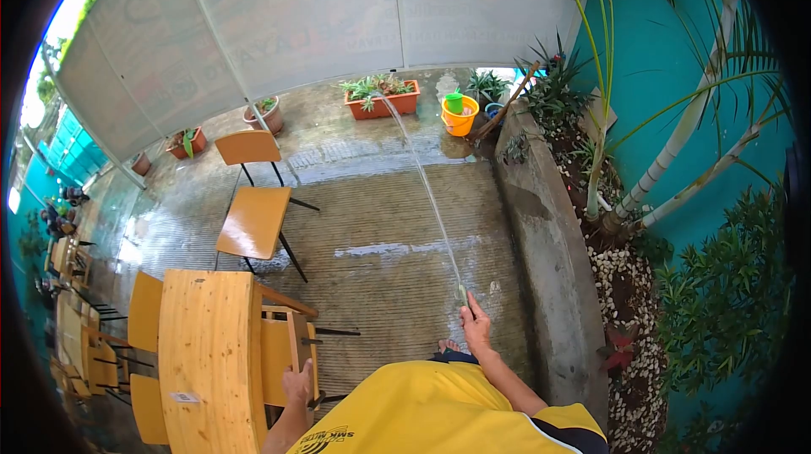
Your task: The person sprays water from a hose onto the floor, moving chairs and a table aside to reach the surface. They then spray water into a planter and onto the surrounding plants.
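My right hand is closed around the end of a hose, only a short piece of which shows. From it a thin stream of water arcs forward to a long terracotta-coloured planter with green plants. My left hand grips the backrest of a wooden chair beside the wooden table. The chair's lower part is partly hidden by the table and my yellow shirt.
Ahead stands another wooden chair on the wet, ribbed concrete. An orange bucket with a green dipper sits right of the planter. A low concrete wall borders the garden bed on my right. Potted plants line the white banner.
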A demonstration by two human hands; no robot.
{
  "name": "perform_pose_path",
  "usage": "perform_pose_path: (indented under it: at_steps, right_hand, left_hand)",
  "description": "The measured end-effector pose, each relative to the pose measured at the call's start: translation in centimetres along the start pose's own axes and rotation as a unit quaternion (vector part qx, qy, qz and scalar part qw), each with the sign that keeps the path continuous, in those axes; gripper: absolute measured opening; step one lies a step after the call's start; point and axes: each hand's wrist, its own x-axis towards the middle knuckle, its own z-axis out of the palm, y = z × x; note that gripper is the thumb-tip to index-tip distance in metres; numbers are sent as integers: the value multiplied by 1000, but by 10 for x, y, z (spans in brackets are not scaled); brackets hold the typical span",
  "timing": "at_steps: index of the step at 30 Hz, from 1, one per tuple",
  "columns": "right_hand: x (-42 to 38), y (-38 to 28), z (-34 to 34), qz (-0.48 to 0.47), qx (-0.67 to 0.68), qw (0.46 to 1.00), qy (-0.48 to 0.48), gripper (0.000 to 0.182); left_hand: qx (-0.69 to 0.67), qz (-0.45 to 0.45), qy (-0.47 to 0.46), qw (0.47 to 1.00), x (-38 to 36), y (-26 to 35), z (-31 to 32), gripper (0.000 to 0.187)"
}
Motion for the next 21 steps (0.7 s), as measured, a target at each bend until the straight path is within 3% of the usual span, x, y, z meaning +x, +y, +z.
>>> perform_pose_path:
  at_steps: [21]
  right_hand:
    - [11, 13, -6, -9, 17, 999, 42, 49]
  left_hand:
    - [-33, 5, -22, 999, -15, 19, -10, 58]
